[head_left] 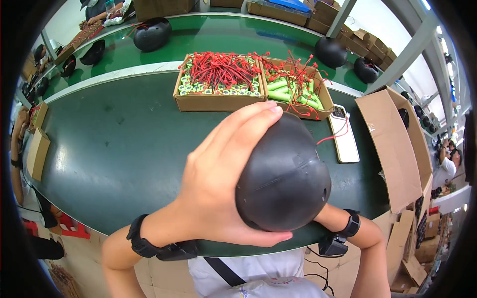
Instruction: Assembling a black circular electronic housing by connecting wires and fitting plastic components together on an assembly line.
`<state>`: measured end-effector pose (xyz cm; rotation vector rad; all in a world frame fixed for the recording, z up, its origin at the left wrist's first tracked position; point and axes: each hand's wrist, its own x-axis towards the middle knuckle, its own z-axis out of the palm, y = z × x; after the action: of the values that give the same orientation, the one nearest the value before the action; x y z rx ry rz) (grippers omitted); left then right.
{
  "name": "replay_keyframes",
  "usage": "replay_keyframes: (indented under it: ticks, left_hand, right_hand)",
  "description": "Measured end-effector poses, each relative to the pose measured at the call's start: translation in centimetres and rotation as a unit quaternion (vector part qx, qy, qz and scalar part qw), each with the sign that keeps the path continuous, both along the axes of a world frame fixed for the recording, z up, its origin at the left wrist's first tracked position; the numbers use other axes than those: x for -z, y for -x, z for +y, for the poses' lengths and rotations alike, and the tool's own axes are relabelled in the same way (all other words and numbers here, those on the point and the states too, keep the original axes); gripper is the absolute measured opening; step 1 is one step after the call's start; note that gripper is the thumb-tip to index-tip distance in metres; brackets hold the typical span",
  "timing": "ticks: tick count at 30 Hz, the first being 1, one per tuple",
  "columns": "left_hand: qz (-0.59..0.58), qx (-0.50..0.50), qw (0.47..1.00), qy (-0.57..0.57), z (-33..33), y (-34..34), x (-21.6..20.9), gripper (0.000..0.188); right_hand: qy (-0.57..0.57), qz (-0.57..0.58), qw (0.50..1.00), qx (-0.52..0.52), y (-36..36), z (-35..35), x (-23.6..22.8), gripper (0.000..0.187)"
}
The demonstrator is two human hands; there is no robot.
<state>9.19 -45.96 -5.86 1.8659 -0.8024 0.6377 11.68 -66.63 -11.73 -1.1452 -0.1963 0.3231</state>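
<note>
The left hand (211, 174) is spread wide around the left side of a black ball (283, 174), its fingers over the top and its thumb along the lower edge. Behind the ball, the right hand is hidden past the wrist (335, 218), so its grip cannot be told; nor can I tell whether the ball touches the desk (124, 139). The ball sits in front of the near edge of the right battery box (303, 113), hiding part of it. A red wire (330, 137) from the ball's right side crosses a phone (346, 141).

The desk's near edge curves just below the ball. To the left, a broad stretch of desk runs to a small carton (38, 154); to the right, a narrower strip ends at an open carton (390, 149). The left battery box (218, 103) bounds the far side.
</note>
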Motion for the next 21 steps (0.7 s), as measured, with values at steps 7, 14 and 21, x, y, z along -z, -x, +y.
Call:
replay_keyframes:
  ticks: [7, 14, 21]
  left_hand:
    - [0.047, 0.007, 0.999, -0.021, 2.1, -1.1, 0.5, 0.105]
    - [0.113, 0.065, 0.991, 0.011, 2.8, -1.6, 1.0, 0.113]
    - [0.061, 0.062, 0.966, 0.242, 3.8, -2.1, 1.4, 0.125]
  right_hand:
    - [0.136, -0.123, 0.969, -0.167, -2.6, -0.6, -1.5, 0.086]
    - [0.293, -0.379, 0.843, -0.244, -3.8, 0.8, -7.6, 0.141]
    - [0.300, -0.417, 0.831, -0.212, -6.0, 4.4, -13.3, 0.124]
